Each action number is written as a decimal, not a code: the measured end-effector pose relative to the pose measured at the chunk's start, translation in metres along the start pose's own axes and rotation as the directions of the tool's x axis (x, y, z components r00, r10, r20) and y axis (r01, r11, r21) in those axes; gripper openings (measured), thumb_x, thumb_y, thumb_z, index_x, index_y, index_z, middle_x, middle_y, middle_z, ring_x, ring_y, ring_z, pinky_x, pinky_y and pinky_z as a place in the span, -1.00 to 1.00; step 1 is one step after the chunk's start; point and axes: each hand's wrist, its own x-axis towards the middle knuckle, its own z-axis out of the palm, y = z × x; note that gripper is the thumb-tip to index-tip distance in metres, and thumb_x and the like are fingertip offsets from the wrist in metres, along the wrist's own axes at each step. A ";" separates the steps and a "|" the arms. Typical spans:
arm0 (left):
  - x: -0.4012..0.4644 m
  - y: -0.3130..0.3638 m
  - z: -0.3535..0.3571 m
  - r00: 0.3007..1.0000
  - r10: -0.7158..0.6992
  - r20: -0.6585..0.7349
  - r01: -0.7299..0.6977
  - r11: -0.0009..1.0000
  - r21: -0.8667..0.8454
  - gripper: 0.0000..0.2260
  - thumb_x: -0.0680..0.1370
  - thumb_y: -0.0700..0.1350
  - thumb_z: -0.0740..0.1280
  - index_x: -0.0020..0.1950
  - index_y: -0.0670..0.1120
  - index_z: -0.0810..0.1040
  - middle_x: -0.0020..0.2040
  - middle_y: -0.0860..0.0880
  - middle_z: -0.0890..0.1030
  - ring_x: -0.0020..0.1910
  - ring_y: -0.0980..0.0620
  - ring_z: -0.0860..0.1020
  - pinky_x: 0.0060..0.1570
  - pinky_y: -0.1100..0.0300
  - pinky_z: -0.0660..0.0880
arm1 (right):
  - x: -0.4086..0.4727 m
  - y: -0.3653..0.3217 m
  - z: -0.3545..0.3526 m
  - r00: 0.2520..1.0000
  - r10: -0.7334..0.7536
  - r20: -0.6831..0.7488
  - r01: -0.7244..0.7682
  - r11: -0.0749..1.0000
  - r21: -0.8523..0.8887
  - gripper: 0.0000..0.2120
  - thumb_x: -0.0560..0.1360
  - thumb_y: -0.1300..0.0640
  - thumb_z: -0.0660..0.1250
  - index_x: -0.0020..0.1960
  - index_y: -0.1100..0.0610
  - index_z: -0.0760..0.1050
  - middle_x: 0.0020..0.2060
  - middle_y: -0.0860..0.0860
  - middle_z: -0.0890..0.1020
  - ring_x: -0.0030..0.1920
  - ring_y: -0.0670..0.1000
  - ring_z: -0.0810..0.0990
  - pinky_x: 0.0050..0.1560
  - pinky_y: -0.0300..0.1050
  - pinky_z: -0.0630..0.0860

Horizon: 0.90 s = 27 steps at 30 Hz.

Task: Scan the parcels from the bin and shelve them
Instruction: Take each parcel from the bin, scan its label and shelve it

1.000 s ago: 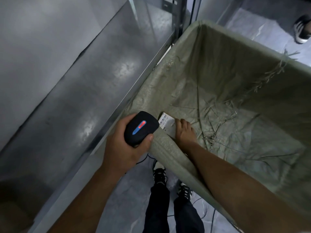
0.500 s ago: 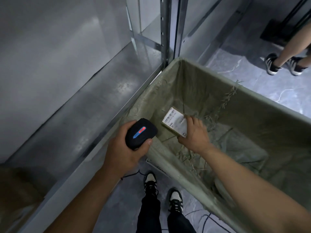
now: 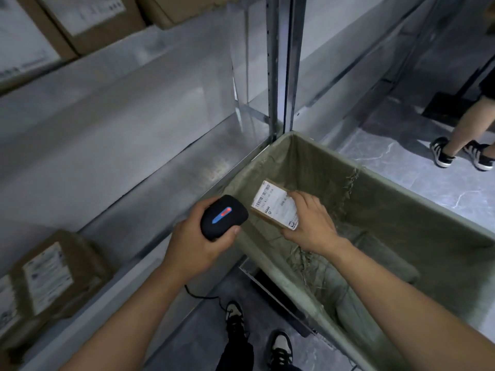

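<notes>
My right hand [image 3: 310, 223] grips a small brown parcel [image 3: 273, 204] with a white barcode label, holding it above the near left corner of the green fabric bin [image 3: 401, 199]. The label faces up and left. My left hand [image 3: 198, 242] holds a black handheld scanner [image 3: 223, 216] with a red and blue light strip, just left of the parcel and over the bin's rim. A thin cable hangs from the scanner. The grey metal shelf [image 3: 139, 178] lies to the left of the bin.
A labelled brown box [image 3: 51, 277] sits on the shelf at the lower left, and more boxes [image 3: 80, 20] stand on the shelf above. A shelf upright [image 3: 278, 76] rises behind the bin. Another person's legs [image 3: 466, 145] stand at the right. My feet [image 3: 257, 333] are below.
My right hand lifted the parcel out of the bin's bottom and brought it up beside the scanner. The view tilted up, revealing the boxes on the shelves.
</notes>
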 end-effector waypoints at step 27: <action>-0.166 -0.060 -0.175 0.980 0.176 -0.094 -0.113 0.879 0.464 -0.36 0.37 0.30 0.43 0.39 0.16 0.39 0.09 0.11 0.69 -0.05 0.06 0.67 -0.10 0.31 0.56 | -0.031 -0.202 -0.024 0.767 -0.594 0.243 0.636 0.756 -0.158 -0.06 0.33 -0.13 0.52 0.57 -0.04 0.12 0.53 0.01 0.27 0.49 0.08 0.27 0.49 0.03 0.27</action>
